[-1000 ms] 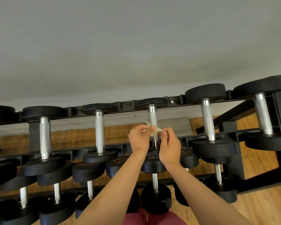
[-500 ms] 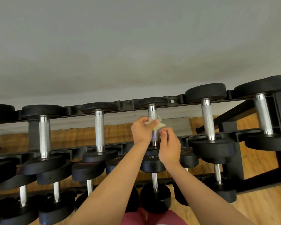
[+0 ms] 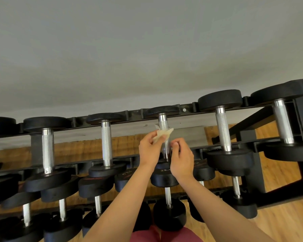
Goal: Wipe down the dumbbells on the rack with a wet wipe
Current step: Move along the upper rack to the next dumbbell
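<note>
Wall: a plain grey wall (image 3: pixel 147 49) fills the upper half of the view, behind everything.
Floor: wood boards (image 3: pixel 287 222) show under the rack and to its right.
Rack: a black metal rack (image 3: pixel 250 135) in tiers. The top tier's two rails run left to right.
Top row: black-headed dumbbells lie across the rails with their knurled silver handles pointing away from the person.
Wiped dumbbell: the centre dumbbell (image 3: pixel 162 122) sits on the top tier between a left neighbour (image 3: pixel 106 140) and a right neighbour (image 3: pixel 223 130), well apart from both.
Wet wipe: the crumpled pale wet wipe (image 3: pixel 162 135) lies against the middle of the centre dumbbell's handle.
Left hand: the left hand (image 3: pixel 150 151) pinches the wet wipe between thumb and curled fingers, on the handle's left side.
Right hand: the right hand (image 3: pixel 182 158) has curled fingers and sits lower, just beside the handle on its right. Whether it grips anything cannot be told.
Lower tiers: the lower dumbbells (image 3: pixel 168 198) sit nearer the person, and one head is marked 22.5.
In the way: both forearms cross over the lower tiers and hide parts of them, and the hands cover the handle's lower stretch.
Bottom edge: red cloth (image 3: pixel 164 235).
</note>
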`<state>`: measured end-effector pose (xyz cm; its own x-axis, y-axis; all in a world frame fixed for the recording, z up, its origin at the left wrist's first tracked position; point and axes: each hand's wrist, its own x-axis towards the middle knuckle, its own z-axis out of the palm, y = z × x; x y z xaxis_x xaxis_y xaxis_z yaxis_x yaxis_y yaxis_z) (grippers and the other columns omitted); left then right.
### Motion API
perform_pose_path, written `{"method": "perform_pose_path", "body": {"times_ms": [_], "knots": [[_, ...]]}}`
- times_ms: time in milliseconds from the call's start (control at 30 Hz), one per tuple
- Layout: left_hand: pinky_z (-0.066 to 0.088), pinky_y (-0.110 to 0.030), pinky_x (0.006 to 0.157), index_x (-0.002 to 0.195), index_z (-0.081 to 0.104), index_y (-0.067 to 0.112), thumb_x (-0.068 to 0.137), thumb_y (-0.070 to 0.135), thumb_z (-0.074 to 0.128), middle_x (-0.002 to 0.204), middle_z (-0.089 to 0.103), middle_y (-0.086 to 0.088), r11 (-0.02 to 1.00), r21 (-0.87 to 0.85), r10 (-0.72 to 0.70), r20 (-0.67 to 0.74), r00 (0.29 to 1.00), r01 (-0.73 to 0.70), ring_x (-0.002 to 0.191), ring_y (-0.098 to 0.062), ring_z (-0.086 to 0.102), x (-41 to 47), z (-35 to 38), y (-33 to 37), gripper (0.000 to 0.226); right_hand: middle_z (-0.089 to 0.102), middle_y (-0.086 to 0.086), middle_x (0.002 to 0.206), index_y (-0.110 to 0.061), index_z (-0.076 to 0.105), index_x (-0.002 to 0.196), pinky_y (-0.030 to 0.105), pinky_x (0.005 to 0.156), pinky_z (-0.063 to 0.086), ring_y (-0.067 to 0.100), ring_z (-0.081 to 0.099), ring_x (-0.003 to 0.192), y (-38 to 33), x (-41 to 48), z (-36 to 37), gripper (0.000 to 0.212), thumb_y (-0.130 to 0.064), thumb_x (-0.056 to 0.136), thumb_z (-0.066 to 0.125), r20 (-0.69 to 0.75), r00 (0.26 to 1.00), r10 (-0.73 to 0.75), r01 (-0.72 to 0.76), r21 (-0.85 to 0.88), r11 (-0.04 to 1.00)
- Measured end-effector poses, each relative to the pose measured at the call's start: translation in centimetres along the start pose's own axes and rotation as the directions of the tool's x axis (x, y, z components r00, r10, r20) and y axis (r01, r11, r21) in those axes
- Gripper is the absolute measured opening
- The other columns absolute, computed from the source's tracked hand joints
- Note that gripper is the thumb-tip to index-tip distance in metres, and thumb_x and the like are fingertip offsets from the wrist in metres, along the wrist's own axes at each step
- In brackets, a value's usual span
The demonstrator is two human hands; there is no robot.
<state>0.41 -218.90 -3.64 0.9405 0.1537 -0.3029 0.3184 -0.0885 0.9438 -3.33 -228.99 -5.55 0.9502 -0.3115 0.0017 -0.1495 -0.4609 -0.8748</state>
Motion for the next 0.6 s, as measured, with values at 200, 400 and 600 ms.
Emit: {"method": "perform_pose_path", "body": {"times_ms": [200, 400, 600], "knots": [[0.051, -0.018, 0.078, 0.112, 0.066, 0.016, 0.083, 0.019, 0.075, 0.104, 0.070, 0.004, 0.995, 0.004, -0.100, -0.012, 0.995, 0.100, 0.097, -0.009, 0.065, 1.2, 0.4, -0.1, 0.030, 0.059, -0.008, 0.075, -0.019, 0.057, 0.089, 0.023, 0.063, 0.046, 0.006, 0.056, 0.069, 0.0, 0.0, 0.0, 0.026, -0.031, 0.100, 0.037, -0.003, 1.000, 0.000, 0.000, 0.008, 1.000], [0.052, -0.034, 0.091, 0.119, 0.064, 0.011, 0.087, 0.027, 0.071, 0.112, 0.068, -0.008, 0.927, -0.074, -0.356, 0.133, 0.925, 0.368, 0.106, -0.023, 0.064, 2.5, 2.1, 1.8, 0.037, 0.059, -0.008, 0.078, -0.018, 0.057, 0.090, 0.028, 0.064, 0.049, 0.008, 0.057, 0.071, 0.3, 0.0, 0.1, 0.026, -0.031, 0.100, 0.037, -0.014, 1.000, -0.014, 0.014, 0.019, 1.000], [0.054, -0.035, 0.088, 0.092, 0.068, 0.021, 0.087, 0.022, 0.072, 0.097, 0.071, -0.003, 0.938, -0.184, -0.296, 0.010, 0.955, 0.293, 0.097, -0.021, 0.067, 1.1, 0.9, 0.4, 0.007, 0.059, -0.008, 0.077, -0.021, 0.056, 0.088, 0.031, 0.063, 0.050, 0.008, 0.057, 0.070, 0.3, 0.0, 0.2, 0.023, -0.029, 0.100, 0.039, -0.026, 0.999, -0.020, 0.020, 0.024, 1.000]]}}
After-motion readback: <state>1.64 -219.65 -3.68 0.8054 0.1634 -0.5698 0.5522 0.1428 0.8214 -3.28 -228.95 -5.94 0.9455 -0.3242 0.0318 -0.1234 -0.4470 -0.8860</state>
